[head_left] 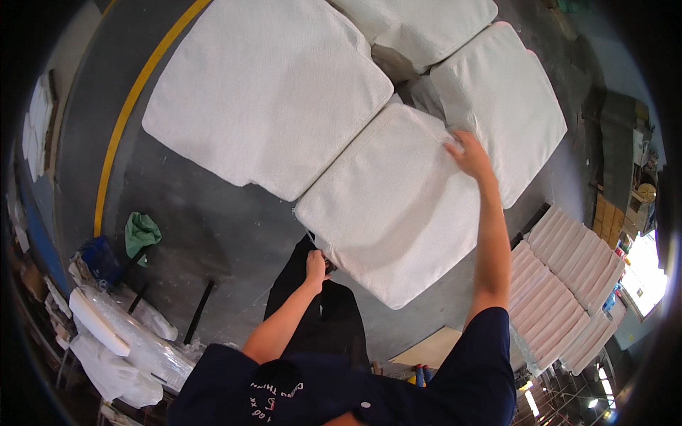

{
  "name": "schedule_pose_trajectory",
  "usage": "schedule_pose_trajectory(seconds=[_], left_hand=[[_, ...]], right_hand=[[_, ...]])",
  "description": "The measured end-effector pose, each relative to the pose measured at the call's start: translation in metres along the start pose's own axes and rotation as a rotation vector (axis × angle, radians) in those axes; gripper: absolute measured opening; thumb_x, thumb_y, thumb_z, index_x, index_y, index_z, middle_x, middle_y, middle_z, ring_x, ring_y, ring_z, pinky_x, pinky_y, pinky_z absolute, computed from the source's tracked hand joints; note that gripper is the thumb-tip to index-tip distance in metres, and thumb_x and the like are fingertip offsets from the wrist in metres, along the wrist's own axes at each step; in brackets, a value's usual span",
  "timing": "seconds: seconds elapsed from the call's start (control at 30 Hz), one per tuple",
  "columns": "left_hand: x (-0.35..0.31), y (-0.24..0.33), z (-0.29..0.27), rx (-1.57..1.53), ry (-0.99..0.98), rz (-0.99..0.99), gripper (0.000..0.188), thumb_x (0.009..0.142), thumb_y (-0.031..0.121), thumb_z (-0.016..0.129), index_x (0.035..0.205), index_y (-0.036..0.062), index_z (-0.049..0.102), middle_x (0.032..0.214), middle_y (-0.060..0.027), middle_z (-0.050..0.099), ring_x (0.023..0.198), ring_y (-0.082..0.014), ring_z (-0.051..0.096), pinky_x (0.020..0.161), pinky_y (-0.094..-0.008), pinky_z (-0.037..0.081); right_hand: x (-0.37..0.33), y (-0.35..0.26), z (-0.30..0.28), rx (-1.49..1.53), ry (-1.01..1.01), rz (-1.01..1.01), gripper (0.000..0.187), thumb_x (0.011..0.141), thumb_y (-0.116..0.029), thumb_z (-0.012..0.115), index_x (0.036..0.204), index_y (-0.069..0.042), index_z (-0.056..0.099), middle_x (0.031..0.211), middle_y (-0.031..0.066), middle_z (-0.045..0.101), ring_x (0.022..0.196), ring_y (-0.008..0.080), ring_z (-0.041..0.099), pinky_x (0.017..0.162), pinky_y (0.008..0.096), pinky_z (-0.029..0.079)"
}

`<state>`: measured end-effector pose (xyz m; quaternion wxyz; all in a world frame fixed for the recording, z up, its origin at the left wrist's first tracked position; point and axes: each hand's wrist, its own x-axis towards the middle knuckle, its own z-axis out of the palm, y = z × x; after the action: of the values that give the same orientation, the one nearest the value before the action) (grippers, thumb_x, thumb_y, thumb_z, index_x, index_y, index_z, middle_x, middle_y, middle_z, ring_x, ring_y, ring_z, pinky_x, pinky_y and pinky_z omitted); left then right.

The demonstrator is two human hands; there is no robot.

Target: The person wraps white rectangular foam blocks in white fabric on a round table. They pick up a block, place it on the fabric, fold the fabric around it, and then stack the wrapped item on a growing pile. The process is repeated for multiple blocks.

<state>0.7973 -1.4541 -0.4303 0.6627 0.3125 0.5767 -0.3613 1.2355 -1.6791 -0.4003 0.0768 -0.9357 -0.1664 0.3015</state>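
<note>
A white fabric-covered cushion (398,206) with rounded corners lies nearest to me. Over its far right edge reaches my right hand (470,155), thumb and fingers apart, the fingertips touching the fabric beside the neighbouring white cushion (508,106). My left hand (317,268) is closed at the cushion's near left corner, beside my dark trousers. Something small and dark shows at its fingers, too hidden to name. A larger white cushion (270,92) lies to the left, its edge against the near one.
Another white cushion (426,25) lies at the far side. A yellow line (121,128) runs along the grey floor at left. Lower left are a green bag (143,234) and plastic-wrapped goods (128,326). Pale stacked pieces (561,277) stand at right.
</note>
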Motion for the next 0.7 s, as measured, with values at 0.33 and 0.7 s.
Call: schedule_pose_trajectory(seconds=[0.33,0.7], left_hand=[[0.012,0.031,0.022,0.507,0.234,0.454,0.098,0.088,0.061,0.062,0.148,-0.0049,0.021,0.145,-0.0290,0.034,0.126,-0.0425,0.048,0.099,-0.0530,0.046],[0.009,0.039,0.031,0.102,-0.047,0.329,0.097,0.083,0.058,0.072,0.139,-0.0141,0.038,0.138,-0.0230,0.047,0.125,-0.0284,0.050,0.105,-0.0376,0.041]], right_hand=[[0.047,-0.058,0.011,-0.269,-0.271,-0.020,0.104,0.076,-0.089,0.044,0.119,0.003,0.065,0.116,0.0238,0.066,0.111,0.0368,0.063,0.093,0.0473,0.049],[0.038,-0.086,0.037,-0.010,-0.086,-0.019,0.092,0.086,-0.079,0.042,0.123,0.003,0.061,0.123,0.0240,0.063,0.118,0.0357,0.059,0.098,0.0473,0.044]])
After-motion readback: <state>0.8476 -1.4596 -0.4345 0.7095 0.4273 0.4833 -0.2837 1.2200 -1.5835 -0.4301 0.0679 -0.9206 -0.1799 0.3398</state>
